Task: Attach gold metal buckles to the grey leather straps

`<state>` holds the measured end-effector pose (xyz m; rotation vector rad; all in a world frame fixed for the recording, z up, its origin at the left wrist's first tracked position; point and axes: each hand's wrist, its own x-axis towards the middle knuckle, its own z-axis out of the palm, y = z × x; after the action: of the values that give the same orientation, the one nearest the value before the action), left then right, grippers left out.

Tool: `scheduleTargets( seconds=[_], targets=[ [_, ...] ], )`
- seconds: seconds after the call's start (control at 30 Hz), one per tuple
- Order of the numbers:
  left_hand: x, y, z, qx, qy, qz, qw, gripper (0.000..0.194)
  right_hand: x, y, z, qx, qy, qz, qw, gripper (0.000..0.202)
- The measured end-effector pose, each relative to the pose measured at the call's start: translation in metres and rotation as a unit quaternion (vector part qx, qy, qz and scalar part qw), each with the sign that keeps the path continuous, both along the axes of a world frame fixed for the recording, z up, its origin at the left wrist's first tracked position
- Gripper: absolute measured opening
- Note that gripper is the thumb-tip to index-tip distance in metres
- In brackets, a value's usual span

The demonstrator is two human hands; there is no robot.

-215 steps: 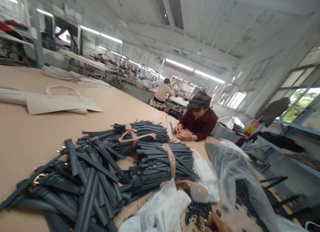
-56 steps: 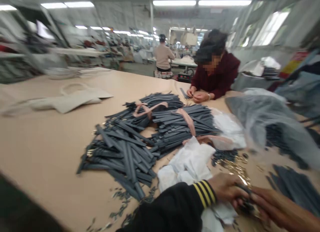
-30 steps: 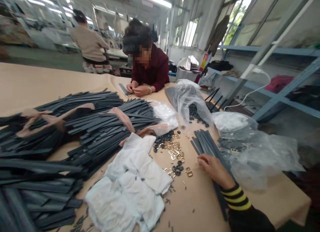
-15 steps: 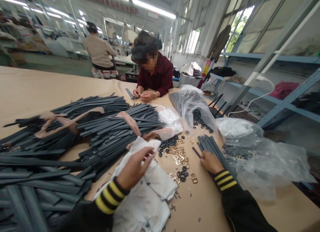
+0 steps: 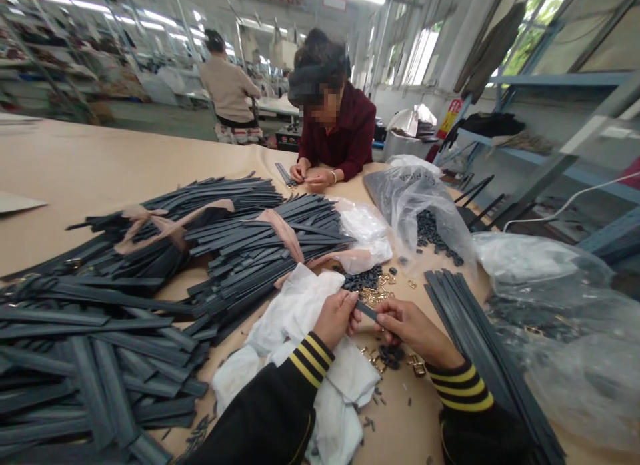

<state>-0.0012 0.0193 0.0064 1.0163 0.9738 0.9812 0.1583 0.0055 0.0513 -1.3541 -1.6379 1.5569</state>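
Note:
Between my two hands, above the small parts on the table, a dark strap (image 5: 369, 311) is held. Its left end is pinched by my left hand (image 5: 339, 316), over the edge of a white cloth (image 5: 295, 305). The fingers of my right hand (image 5: 413, 326) close on the strap's other end. Gold buckles (image 5: 375, 295) and black loops (image 5: 367, 279) lie just beyond my hands, with more black loops (image 5: 391, 355) below them. A stack of dark straps (image 5: 470, 325) lies to the right of my right hand.
Tied bundles of dark straps (image 5: 270, 241) and a loose pile (image 5: 90, 365) cover the left. Clear plastic bags (image 5: 415, 191) lie at the back right. Across the table (image 5: 100, 158) a person (image 5: 340, 131) leans over small work; another person (image 5: 227, 85) sits farther back.
My right hand has moved left from the strap stack with one strap. My left hand has closed on that strap's other end. The camera view has shifted left.

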Motion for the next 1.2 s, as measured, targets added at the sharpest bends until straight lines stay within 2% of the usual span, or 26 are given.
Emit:
scheduleTargets(
  seconds=[0.1, 0.17, 0.27, 0.33, 0.4, 0.5, 0.57, 0.63, 0.87, 1.03, 1.1, 1.2],
  targets=[
    [0.001, 0.001, -0.002, -0.003, 0.004, 0.015, 1.0, 0.036, -0.001, -0.001, -0.006, 0.021, -0.012, -0.011, 1.0, 0.024],
    [0.002, 0.001, -0.001, -0.004, 0.007, 0.025, 1.0, 0.033, -0.004, -0.003, -0.007, 0.091, -0.058, -0.022, 0.994, 0.027],
    [0.002, 0.001, 0.002, -0.007, 0.002, 0.027, 1.0, 0.031, -0.011, -0.007, -0.008, 0.229, -0.149, -0.035, 0.961, 0.018],
    [0.001, 0.001, 0.002, -0.012, -0.014, 0.022, 1.0, 0.031, -0.013, -0.01, -0.008, 0.26, -0.18, -0.045, 0.948, 0.014],
    [0.001, 0.0, 0.002, -0.021, -0.027, 0.006, 0.999, 0.031, -0.012, -0.012, -0.008, 0.215, -0.157, -0.049, 0.963, 0.015],
    [0.003, -0.002, 0.0, -0.045, -0.02, -0.029, 0.998, 0.037, -0.006, -0.013, -0.006, 0.048, -0.037, -0.016, 0.998, 0.019],
    [0.005, -0.003, 0.0, -0.062, -0.01, -0.038, 0.997, 0.04, 0.0, -0.013, -0.005, -0.042, 0.039, -0.004, 0.998, 0.022],
    [0.006, -0.004, 0.0, -0.074, -0.01, -0.032, 0.997, 0.04, 0.003, -0.013, -0.004, -0.083, 0.075, -0.016, 0.994, 0.024],
    [0.007, -0.003, -0.001, -0.071, -0.007, -0.038, 0.997, 0.039, 0.0, -0.014, -0.004, -0.124, 0.098, -0.051, 0.986, 0.025],
    [0.008, -0.003, -0.004, -0.035, 0.029, -0.047, 0.998, 0.038, -0.005, -0.014, -0.005, -0.104, 0.11, -0.069, 0.986, 0.026],
    [0.01, -0.004, -0.003, -0.004, 0.074, -0.023, 0.997, 0.032, -0.007, -0.015, -0.007, -0.088, 0.126, -0.064, 0.986, 0.025],
    [0.012, -0.009, 0.0, 0.104, 0.191, 0.083, 0.972, 0.017, -0.009, -0.016, -0.012, -0.074, 0.14, -0.065, 0.985, 0.022]
  ],
)
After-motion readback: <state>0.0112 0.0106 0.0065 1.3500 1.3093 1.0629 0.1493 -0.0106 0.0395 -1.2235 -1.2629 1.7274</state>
